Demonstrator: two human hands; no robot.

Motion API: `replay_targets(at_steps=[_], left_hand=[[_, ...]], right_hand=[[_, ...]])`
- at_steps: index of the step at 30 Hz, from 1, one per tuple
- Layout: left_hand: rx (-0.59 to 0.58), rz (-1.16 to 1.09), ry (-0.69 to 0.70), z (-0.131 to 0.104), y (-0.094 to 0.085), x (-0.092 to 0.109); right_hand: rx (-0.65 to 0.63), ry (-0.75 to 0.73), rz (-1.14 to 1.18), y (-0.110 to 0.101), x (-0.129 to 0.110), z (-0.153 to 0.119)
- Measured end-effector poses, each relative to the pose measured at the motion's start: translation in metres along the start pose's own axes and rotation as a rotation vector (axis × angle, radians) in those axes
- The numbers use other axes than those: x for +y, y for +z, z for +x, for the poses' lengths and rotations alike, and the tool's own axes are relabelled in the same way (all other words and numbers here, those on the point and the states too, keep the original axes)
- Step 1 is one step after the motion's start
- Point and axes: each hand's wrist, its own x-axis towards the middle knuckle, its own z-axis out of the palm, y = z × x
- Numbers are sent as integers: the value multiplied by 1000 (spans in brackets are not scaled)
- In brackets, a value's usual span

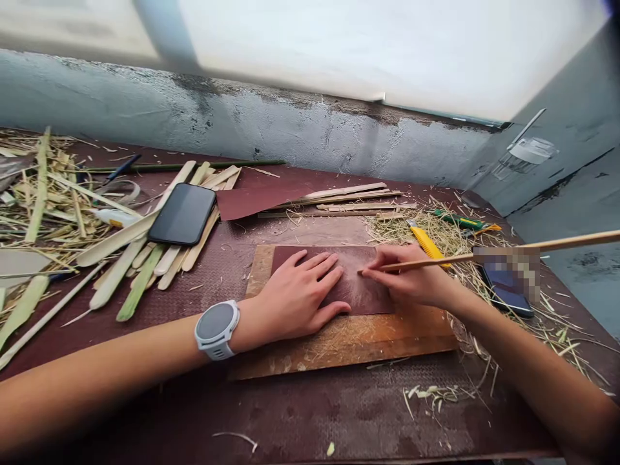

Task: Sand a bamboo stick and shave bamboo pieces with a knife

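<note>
My left hand (305,290), with a grey watch on its wrist, lies flat with spread fingers on a dark red sheet of sandpaper (358,297). Pale dust marks the sheet's middle. Under the sheet is a wooden board (349,345). Between the thumb and fingers of my right hand (409,274) is a long thin wooden stick (465,258). Its near tip touches the sandpaper just right of my left hand, while the rest slants up past the right edge of the view.
Left of the board, a phone (183,213) rests on several flat wooden strips (116,278). Shavings (33,200) pile up at the far left. A yellow utility knife (427,240), a green-handled cutter (458,220) and a second phone (506,287) lie among shavings at right. Another sandpaper sheet (256,201) lies behind.
</note>
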Motion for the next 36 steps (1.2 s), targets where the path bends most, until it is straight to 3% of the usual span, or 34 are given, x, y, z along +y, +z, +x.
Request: replay_targets(at_steps=[3,7,12,16,19,21,25,29,34,36], left_hand=[[6,-3,3,0,0,-1],[9,-1,1,0,0,-1],[12,-11,4,0,1,-1],[4,-11,-2,-1,1,-1],[-5,-13,3,-1,1,-1],[-3,-9,1,-1,1,-1],[5,-15,-1,0,2,-1],[9,-20,-2,0,2,-2],[-8,-17,-6,0,1,-1],[-7,-19,-4,0,1,-1]], right_hand=[[-130,-28,54,2,-5,-2],[48,20,-25,5,-8,-4],[-86,-36,5,5,-9,-3],[41,-32,-33,4,-7,-1],[-73,-34,5,4,-6,-2],[-80,-30,22,3,-4,-1],[56,-39,-48,3,-2,0],[-83,-79,-8,3,-1,0],[14,-55,6,2,3,0],[-47,-75,-19,3,0,0]])
